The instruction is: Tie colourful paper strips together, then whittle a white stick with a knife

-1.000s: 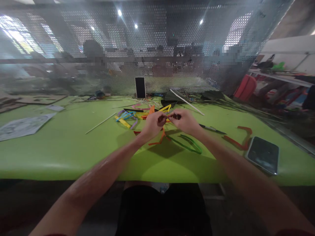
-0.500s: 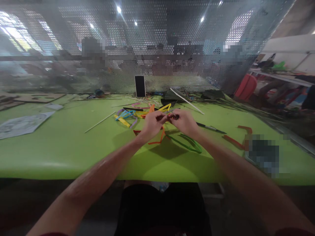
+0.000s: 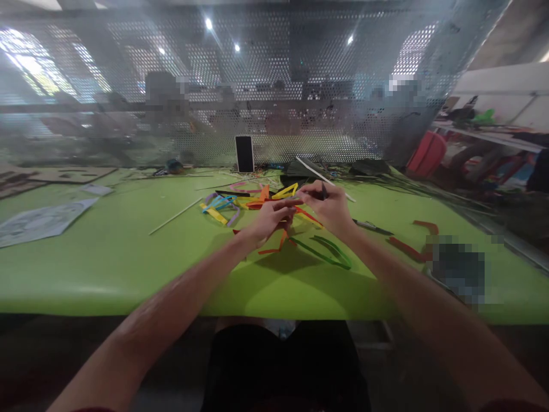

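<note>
Work piece: orange-red strip, just past the left fingertips and below the right fingers, slanting down to the table side. Its near end goes out of sight behind the left hand. Left fingers fairly straight, close together, pointing toward the right hand; whether they pinch the strip, can't tell. Right hand: thumb and index tips pressed together close to the left fingertips, what's between them too small to make out. A dark slim item pokes up among the right fingers, apparently gripped; type unclear.

Handling, my judgement: left fingers should steady the strip near the working spot so it doesn't twist; right pinch light, small moves, since thin strip likely creases easily. Dark item best angled away from the left fingertips in case it's sharp.

Around: bent orange strip below the left fingers, on the near side. Green strip looped nearer the person, below the right fingers. Yellow strip just beyond the left fingertips; blue strips off to their left. Pen-like tool lies right of the right fingers, by the wrist; a red strip farther right. Loose strips near the fingers could snag, so elbows-out, wrists-raised seems safest.
</note>
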A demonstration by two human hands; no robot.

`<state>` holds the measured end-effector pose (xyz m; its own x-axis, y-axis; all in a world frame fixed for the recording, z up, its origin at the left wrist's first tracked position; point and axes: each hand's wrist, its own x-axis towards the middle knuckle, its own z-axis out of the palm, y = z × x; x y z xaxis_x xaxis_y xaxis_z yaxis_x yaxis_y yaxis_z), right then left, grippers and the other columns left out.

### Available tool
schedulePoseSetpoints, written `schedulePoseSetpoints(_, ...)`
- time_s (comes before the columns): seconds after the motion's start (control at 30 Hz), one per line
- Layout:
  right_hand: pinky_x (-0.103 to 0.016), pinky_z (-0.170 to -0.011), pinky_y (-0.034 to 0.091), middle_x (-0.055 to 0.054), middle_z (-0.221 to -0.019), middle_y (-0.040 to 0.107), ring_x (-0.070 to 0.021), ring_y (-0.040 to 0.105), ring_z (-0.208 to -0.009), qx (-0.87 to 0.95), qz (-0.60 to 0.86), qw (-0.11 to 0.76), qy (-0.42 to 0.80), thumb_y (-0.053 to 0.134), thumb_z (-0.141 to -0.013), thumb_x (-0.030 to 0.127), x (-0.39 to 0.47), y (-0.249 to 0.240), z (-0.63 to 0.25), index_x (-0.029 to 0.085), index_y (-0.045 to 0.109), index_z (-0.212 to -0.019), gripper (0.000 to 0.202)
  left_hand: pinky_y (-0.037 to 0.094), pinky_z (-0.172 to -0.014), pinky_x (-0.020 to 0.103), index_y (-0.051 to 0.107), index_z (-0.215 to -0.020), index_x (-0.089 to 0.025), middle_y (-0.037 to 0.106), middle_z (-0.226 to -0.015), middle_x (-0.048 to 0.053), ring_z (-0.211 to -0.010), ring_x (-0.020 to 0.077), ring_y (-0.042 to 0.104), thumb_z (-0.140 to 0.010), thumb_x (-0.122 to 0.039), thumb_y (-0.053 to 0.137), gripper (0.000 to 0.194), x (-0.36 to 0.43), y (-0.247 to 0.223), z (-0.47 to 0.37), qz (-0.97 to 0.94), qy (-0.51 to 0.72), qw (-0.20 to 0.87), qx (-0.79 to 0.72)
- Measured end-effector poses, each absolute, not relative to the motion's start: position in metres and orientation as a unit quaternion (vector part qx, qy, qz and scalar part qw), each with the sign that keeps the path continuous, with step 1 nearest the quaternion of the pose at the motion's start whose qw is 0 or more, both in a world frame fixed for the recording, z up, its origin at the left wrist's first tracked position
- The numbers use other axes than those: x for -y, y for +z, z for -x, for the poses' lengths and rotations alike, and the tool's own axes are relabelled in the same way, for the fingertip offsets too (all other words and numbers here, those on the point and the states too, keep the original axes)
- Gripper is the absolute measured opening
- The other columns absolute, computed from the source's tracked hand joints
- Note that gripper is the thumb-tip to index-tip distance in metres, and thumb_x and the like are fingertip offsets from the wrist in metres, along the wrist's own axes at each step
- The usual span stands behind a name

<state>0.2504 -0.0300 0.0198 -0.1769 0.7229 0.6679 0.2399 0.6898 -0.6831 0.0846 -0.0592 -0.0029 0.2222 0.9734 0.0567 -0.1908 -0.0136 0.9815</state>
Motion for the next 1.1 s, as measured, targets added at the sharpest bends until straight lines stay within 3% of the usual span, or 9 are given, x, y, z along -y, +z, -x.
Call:
schedulePoseSetpoints(0.43,-0.03,-0.062,0.037,-0.001,-0.068,0.061,-0.0143,0.048,-0.064,0.774,0.328,0.515,0.167,0.063,-0.083,0.029,0.0281,0.0145,-0.2508,0.021,0.074,-0.076,0.015,0.039,-0.054,0.018,0.076,-0.097,-0.012,0.055,-0.067,-0.002,-0.056,0.0045,0.047,-0.072,-0.02,0.077,0.026,0.0623,-0.0004,-0.0867,-0.5,0.498,0.607,-0.365)
schedulePoseSetpoints(1.1,-0.027,-0.061,0.037,0.0,-0.068,0.058,-0.0126,0.047,-0.063,0.782,0.317,0.499,0.197,0.059,-0.083,0.023,0.0306,0.0138,-0.2476,0.019,0.064,-0.073,0.011,0.038,-0.052,0.018,0.069,-0.084,-0.012,0.053,-0.067,-0.003,-0.054,0.004,0.045,-0.071,-0.018,0.073,0.014,0.0676,0.0022,-0.0879,-0.525,0.495,0.59,-0.361)
